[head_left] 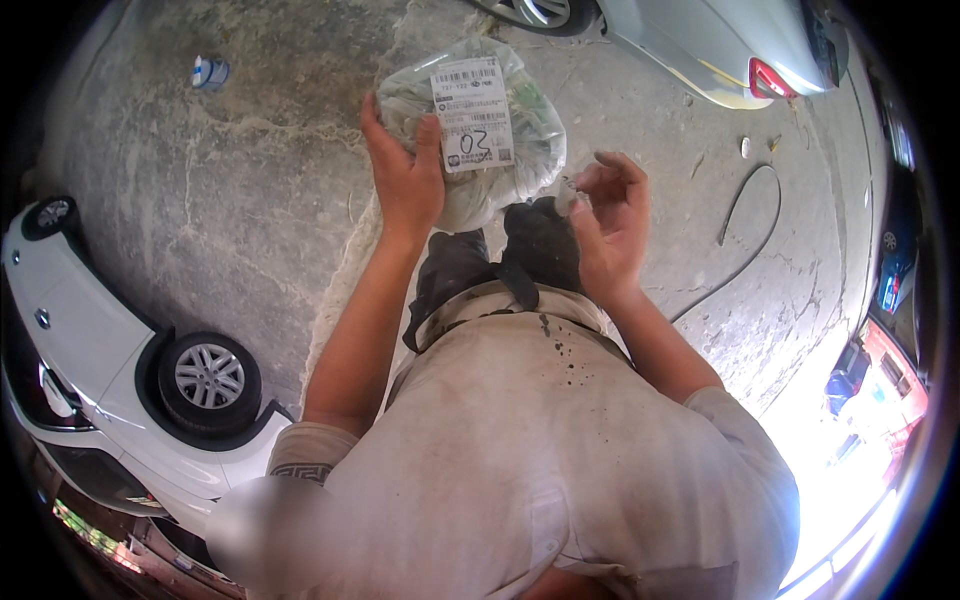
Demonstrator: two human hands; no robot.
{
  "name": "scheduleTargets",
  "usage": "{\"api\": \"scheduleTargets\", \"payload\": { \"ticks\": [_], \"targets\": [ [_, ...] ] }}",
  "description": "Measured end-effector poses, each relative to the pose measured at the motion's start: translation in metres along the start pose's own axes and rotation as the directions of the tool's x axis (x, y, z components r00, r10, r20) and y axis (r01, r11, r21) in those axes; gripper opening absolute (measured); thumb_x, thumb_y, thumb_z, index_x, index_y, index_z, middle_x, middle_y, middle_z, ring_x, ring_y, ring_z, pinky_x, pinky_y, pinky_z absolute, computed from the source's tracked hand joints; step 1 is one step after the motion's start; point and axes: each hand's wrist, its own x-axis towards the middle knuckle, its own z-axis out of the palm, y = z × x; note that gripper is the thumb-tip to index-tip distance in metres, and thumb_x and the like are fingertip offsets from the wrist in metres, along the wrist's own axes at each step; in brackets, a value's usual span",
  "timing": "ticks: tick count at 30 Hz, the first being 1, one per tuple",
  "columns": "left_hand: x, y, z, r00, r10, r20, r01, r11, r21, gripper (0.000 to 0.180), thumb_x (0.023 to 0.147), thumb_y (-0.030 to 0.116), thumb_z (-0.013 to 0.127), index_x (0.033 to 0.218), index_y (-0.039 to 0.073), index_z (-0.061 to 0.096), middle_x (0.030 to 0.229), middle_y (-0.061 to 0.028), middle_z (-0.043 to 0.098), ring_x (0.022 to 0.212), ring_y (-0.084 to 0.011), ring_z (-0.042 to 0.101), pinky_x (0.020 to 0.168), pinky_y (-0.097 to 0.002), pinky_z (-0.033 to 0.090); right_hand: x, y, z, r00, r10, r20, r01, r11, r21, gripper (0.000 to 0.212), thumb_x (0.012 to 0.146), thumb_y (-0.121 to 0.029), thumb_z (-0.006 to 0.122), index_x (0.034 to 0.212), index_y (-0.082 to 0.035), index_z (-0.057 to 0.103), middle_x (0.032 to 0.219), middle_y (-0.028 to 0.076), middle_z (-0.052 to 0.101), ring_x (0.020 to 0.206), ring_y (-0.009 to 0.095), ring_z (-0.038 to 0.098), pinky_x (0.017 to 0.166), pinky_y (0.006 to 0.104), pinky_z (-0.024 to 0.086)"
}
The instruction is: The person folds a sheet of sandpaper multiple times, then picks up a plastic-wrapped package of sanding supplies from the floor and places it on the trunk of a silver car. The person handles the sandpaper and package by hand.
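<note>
A bulky package wrapped in clear, crinkled plastic (pixel 535 125) is held up in front of my body. On its upper face sits a white shipping label (pixel 472 115) with print and handwriting. My left hand (pixel 410 180) grips the package along its left side, thumb pressed on the plastic beside the label. Just off the package's lower right corner, my right hand (pixel 612 225) has its thumb and fingers closed in a pinch on a scrap of the clear plastic (pixel 570 195). What lies inside the wrapping is hard to make out, though some green shows through.
A white car (pixel 110 350) with a silver-spoked wheel stands at left. A silver car (pixel 700 45) is at the upper right. On the concrete floor (pixel 270 200) lie a small white-and-blue container (pixel 210 72) and a thin dark hose or cable (pixel 765 235).
</note>
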Motion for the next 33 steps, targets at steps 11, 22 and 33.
{"api": "scheduleTargets", "payload": {
  "ticks": [11,22,33],
  "targets": [
    [-0.008,0.007,0.003,0.999,-0.025,-0.021,0.025,1.0,-0.003,0.079,0.099,0.041,0.059,0.149,-0.007,0.021,0.148,-0.0285,0.036,0.137,-0.0374,0.039,0.114,-0.0412,0.03,0.008,0.004,0.022,0.942,0.334,-0.046,-0.333,0.943,0.024,0.052,0.078,-0.003,0.081,0.12,-0.003,0.051,0.09,-0.002,0.049,0.08,0.007,0.052,0.071,0.0242,0.047],
    [-0.022,0.011,0.011,0.999,-0.043,-0.023,0.044,0.999,0.028,0.076,0.1,0.041,0.058,0.148,-0.006,0.022,0.145,-0.0255,0.041,0.132,-0.0329,0.045,0.11,-0.0388,0.034,0.006,0.008,0.051,0.927,0.35,-0.134,-0.363,0.928,-0.086,0.043,0.079,-0.01,0.083,0.112,-0.002,0.057,0.08,0.001,0.057,0.07,0.008,0.054,0.064,0.0254,0.048],
    [-0.021,0.012,0.012,0.999,-0.029,-0.036,0.03,0.999,0.032,0.078,0.1,0.045,0.057,0.149,-0.005,0.023,0.146,-0.0255,0.04,0.132,-0.0337,0.045,0.111,-0.0393,0.033,0.0,0.019,0.035,0.928,0.332,-0.169,-0.35,0.933,-0.09,0.036,0.087,-0.005,0.073,0.118,-0.001,0.055,0.091,0.008,0.064,0.079,0.013,0.066,0.072,0.0285,0.054]
  ]
}}
